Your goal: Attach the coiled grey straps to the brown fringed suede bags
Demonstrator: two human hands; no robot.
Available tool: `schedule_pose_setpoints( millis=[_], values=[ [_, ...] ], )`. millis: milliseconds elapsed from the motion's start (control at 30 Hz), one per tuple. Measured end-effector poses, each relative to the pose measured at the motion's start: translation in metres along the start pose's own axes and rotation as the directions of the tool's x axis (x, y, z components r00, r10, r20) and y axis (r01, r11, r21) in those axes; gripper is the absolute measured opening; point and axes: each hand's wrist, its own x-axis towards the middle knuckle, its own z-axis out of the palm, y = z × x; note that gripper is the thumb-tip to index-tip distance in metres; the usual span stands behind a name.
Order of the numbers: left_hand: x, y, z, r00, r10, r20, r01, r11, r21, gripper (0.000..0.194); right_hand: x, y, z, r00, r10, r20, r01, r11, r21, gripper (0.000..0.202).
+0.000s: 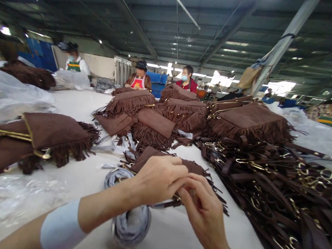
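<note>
My left hand (159, 176) and my right hand (206, 212) meet in front of me, their fingers closed and touching at the tips. Whatever lies between the fingertips is hidden or too small to name. Just behind and beneath them a brown fringed bag (148, 156) lies on the white table (87, 207), partly covered by my hands. By my left wrist is a coil wrapped in grey-blue material (131, 228), with a metal fitting at its lower end. A similar wrapped coil (114, 177) sits behind my forearm.
Dark leather straps with gold-coloured hardware (279, 198) are heaped at the right. Fringed brown bags (248, 118) are piled at the back; more bags (55, 131) lie at left. Clear plastic (24, 193) covers the near left. Several people (139, 79) are across the table.
</note>
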Motion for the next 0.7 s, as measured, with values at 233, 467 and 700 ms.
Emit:
schedule_pose_setpoints(
  millis=[233,467,700],
  values=[
    [0.008,-0.033,0.006,0.98,0.059,0.192,-0.022,0.982,-0.189,0.027,0.003,0.021,-0.006,0.931,0.337,0.142,-0.366,0.848,0.385,0.016],
    [-0.019,-0.092,0.057,0.913,-0.079,0.401,0.036,0.993,0.114,0.007,0.006,0.04,-0.013,0.739,0.446,0.505,-0.643,0.689,0.335,0.023],
    [0.003,-0.093,0.052,0.936,-0.279,0.215,0.265,0.96,0.093,0.018,-0.003,0.043,0.007,0.89,0.122,0.439,-0.135,0.991,-0.002,0.016]
  ],
)
